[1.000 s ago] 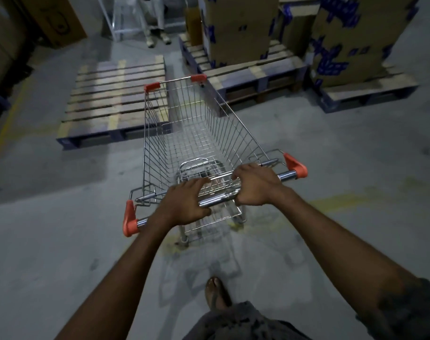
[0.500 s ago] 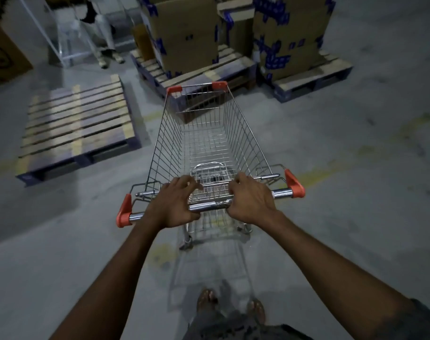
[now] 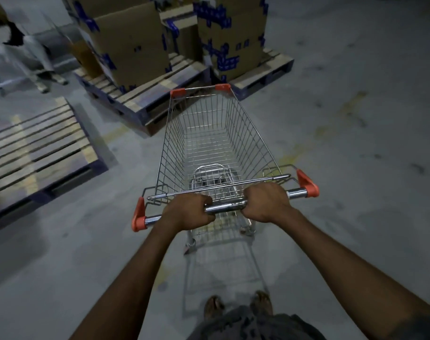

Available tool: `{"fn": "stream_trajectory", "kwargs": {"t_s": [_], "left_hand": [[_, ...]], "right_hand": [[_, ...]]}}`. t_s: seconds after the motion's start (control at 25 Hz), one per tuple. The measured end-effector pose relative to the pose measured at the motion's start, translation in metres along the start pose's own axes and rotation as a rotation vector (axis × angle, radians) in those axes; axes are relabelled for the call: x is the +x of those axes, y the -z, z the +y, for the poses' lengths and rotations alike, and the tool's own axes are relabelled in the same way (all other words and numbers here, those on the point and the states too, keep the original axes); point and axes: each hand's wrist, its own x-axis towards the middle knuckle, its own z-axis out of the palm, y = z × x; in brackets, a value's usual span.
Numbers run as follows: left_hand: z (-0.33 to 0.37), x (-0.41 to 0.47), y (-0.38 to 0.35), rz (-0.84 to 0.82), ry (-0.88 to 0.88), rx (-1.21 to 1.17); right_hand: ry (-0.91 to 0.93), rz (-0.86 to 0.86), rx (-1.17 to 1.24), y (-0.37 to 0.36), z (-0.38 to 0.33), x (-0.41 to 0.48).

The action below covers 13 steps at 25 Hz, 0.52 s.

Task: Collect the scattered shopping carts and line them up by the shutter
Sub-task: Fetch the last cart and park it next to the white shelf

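On the grey concrete floor (image 3: 356, 143), both hands, left (image 3: 188, 212) and right (image 3: 266, 203), grip the silver wire shopping cart (image 3: 216, 143) handle; its far end is near the wooden pallet (image 3: 145, 104) and could strike it.

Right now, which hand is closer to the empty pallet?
Left. The left hand grips the cart handle on the side nearest the empty pallet, which lies off to its left. The right hand grips the handle farther along, away from the pallet.

Dim, bluish light. Glare streak on handle (image 3: 225, 207) between the fingers (image 3: 202, 201). Faint shadow on floor (image 3: 356, 241) below them. Far upper left of fingers: motion smear, bowed edges.
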Motion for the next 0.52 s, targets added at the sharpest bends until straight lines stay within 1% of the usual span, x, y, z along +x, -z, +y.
{"fn": "stream_trajectory", "kwargs": {"t_s": [0.24, 0.52], "left_hand": [[0.001, 0.016, 0.005, -0.029, -0.108, -0.004], [-0.002, 0.036, 0.007, -0.025, -0.226, 0.063]], "right_hand": [[-0.069, 0.025, -0.014, -0.002, 0.003, -0.011], [-0.186, 0.02, 0.008, -0.007, 0.001, -0.022]]}}
